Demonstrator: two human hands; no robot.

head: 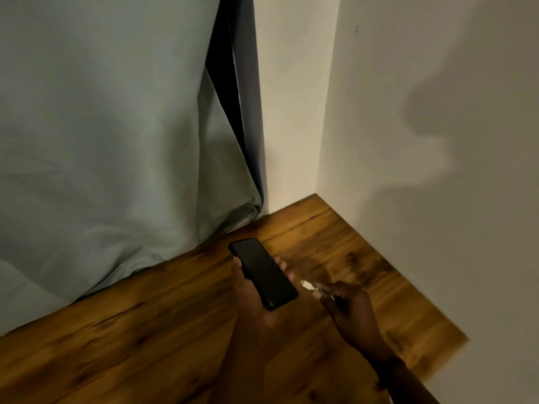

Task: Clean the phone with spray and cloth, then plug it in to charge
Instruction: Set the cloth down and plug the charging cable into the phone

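Observation:
A black phone [262,273] lies screen-up in my left hand [253,298], held above the wooden surface. Its screen is dark. My right hand [348,306] pinches a white charging plug [308,286] between thumb and fingers. The plug's tip points toward the phone's lower end and sits a short gap away from it, not touching. The cable behind the plug is hidden by my right hand. No spray bottle or cloth is in view.
A brown wooden tabletop [145,330] fills the lower part of the view. A pale grey-green curtain [102,141] hangs at the left and rests on the table's far edge. White walls [408,141] close off the back and right side.

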